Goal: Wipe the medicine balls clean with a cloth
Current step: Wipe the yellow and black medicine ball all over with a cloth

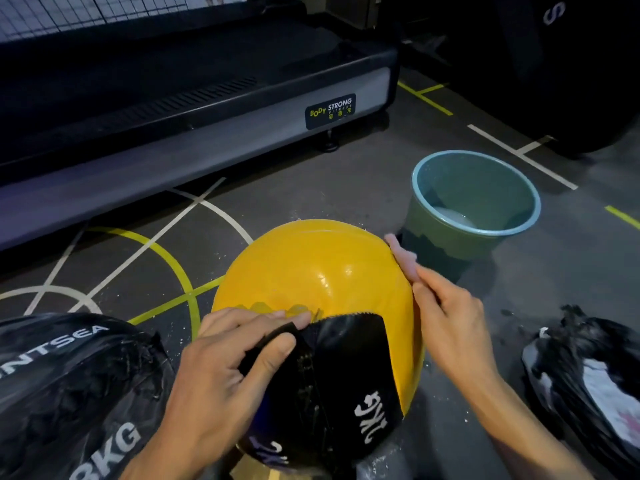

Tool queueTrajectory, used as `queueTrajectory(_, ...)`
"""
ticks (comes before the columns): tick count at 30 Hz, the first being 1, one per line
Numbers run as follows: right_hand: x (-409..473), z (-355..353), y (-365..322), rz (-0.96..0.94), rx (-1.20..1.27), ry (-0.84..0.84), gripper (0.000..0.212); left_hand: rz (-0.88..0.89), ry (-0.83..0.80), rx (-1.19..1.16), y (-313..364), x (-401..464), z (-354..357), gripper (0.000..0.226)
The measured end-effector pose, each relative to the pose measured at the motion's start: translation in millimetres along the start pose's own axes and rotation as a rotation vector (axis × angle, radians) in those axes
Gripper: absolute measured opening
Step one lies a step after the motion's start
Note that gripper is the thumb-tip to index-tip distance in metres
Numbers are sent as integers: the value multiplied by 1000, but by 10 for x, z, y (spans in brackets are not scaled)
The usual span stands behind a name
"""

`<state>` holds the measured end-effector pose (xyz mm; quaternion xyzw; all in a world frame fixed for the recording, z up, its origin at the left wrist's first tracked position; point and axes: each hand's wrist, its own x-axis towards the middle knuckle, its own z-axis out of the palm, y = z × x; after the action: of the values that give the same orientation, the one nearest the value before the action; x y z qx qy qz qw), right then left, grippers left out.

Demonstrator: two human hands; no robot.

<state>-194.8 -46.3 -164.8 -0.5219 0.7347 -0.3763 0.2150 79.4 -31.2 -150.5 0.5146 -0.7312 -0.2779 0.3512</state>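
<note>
A yellow medicine ball (311,268) with a black panel marked in white lies on the floor in front of me. My left hand (225,372) pinches a loose black flap (277,336) of that panel between thumb and fingers, at the seam with the yellow part. Against the ball's right side rests my right hand (446,310), its fingers stretched up along the edge and slightly blurred. No cloth shows in either hand. A black ball marked 8KG (69,393) sits at the lower left, its surface scuffed.
A teal bucket (523,188) holding water and a pale shape stands just right of the ball. A treadmill base (194,133) runs along the back left. A torn black and white object (588,375) lies at the right. White flakes dot the lined floor.
</note>
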Motion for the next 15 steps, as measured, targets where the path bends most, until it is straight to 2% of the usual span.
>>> queueTrajectory(2, -22, -23, -24, 75, 47, -3, 44, -14, -15, -6, -17, -3, -7, 32)
queueTrajectory(3, -30, -4, -121, 22, 88, 9, 51, -14, -21, -11, -20, -13, 1, 32)
queueTrajectory(5, -82, 105, -347, -224, 156, 26, 59, -15, -25, -18, -20, -34, 15, 32)
queueTrajectory(7, -170, 294, -483, -461, 128, -13, 44, -13, -5, -20, -43, -49, -8, 31)
queueTrajectory(9, -182, 407, -390, -556, 45, -53, 43, -31, 29, -45, -79, -51, -65, 29)
queueTrajectory(11, -170, 388, -172, -454, 88, -31, 46, -59, 59, -82, -132, -58, -122, 29)
queueTrajectory(13, -201, 305, 46, -226, 102, 7, 47, -94, 87, -120, -180, -51, -166, 29)
queueTrajectory(15, -276, 259, 227, -53, 13, -5, 46, -127, 105, -159, -211, -33, -199, 29)
